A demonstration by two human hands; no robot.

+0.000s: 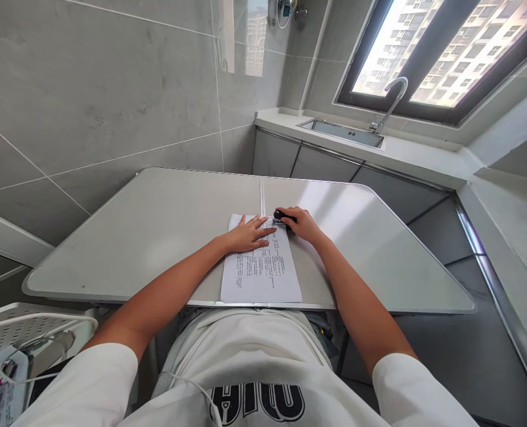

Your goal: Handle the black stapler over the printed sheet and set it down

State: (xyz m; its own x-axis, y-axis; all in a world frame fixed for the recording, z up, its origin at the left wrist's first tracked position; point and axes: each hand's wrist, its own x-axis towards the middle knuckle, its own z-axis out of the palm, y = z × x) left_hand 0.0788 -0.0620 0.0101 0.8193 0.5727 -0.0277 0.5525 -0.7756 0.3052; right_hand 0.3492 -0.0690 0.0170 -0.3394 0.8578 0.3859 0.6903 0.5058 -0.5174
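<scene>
A printed sheet of paper lies on the folding table close to its front edge; whether more sheets lie under it I cannot tell. My left hand rests flat on the upper part of the paper with its fingers spread. At the paper's top right corner, my right hand is closed around a small black stapler. The stapler's front end reaches over the corner of the sheet. Part of the stapler is hidden by my fingers.
Beyond the table stands a counter with a sink and a curved faucet under a window. A grey tiled wall rises behind on the left. At the lower left, a white basket holds several items.
</scene>
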